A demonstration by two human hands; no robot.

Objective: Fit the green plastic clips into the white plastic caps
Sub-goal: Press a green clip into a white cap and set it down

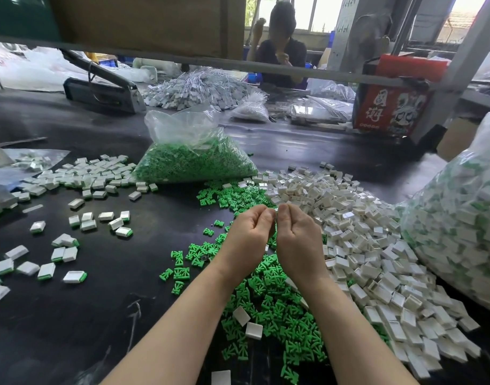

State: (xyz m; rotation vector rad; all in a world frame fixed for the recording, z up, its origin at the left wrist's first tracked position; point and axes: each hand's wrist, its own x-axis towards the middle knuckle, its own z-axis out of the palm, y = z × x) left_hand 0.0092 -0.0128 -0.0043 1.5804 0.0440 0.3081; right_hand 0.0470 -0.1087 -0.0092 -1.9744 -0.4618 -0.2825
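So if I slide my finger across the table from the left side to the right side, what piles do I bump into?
Finished caps with green edges → loose green clips → the two hands above them → empty white caps → big bag of finished pieces.

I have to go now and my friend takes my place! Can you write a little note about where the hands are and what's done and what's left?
Hands: left hand and right hand are raised together over the piles, fingertips meeting; something small and white shows between them, too hidden to name.
Things: loose green clips lie under the hands, more in the clear bag; empty white caps are heaped on the right.
Done: fitted caps with green edges are spread on the left of the black table.
Left: big piles of clips and caps are still unfitted.
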